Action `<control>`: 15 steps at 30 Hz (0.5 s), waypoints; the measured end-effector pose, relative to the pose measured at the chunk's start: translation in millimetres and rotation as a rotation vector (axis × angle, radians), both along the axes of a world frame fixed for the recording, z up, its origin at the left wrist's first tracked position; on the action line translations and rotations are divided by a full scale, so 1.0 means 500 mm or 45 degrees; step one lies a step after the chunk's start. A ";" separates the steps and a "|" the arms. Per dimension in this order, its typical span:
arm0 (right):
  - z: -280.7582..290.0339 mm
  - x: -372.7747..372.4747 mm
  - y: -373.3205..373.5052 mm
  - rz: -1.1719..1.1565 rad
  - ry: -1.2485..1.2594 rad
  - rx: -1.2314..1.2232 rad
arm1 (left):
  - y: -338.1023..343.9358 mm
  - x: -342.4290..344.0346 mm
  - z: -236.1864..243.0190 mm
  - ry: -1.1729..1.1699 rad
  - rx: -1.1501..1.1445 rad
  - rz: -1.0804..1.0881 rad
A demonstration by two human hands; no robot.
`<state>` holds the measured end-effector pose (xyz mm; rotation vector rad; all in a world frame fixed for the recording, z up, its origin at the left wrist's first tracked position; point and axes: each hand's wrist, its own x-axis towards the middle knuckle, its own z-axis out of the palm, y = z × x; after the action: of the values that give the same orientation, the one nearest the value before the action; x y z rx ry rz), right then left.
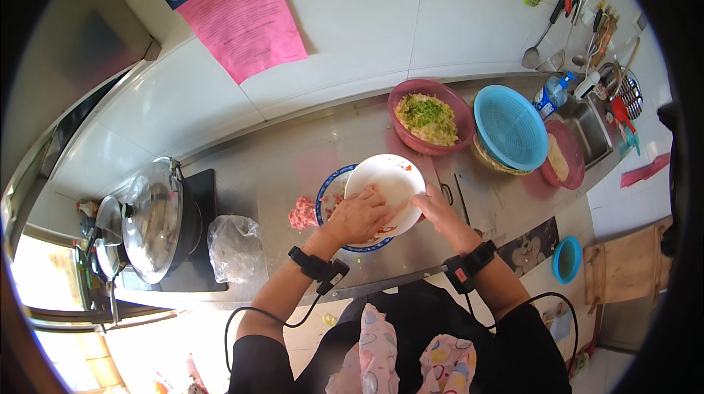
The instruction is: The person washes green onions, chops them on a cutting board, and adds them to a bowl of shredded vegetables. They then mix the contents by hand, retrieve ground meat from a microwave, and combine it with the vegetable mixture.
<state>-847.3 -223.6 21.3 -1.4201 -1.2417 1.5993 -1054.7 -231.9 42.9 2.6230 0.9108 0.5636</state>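
A white bowl (396,180) with red marks is held tilted over a blue-rimmed basin (323,196). My right hand (438,213) grips the bowl's right rim. Inside the bowl lies my left hand (361,216), its fingers stretched against the inner wall and holding nothing that I can see. Pink minced meat (302,213) sits beside the basin's left edge, and more shows within the basin. The white bowl and my hands hide most of the basin's inside.
Behind to the right stand a red basin (460,137) of chopped vegetables (427,121), a blue colander (511,128) and a pink basin (579,161) near the sink (592,130). Leftward are a clear plastic bag (235,247) and a lidded pot (155,221) on a black cooktop (209,265).
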 end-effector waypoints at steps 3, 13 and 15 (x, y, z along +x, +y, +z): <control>-0.004 -0.001 0.001 -0.028 0.029 -0.005 | 0.001 0.009 -0.005 0.149 0.076 -0.026; 0.001 0.000 0.002 -0.003 -0.315 0.143 | 0.016 0.022 -0.046 0.208 0.024 0.115; -0.010 -0.004 0.003 -0.037 -0.406 0.212 | 0.019 0.021 -0.047 0.283 -0.082 0.058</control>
<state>-849.3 -222.0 16.3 -1.6191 -1.4886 1.2493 -1044.1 -222.5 19.6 2.6494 1.0371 0.2507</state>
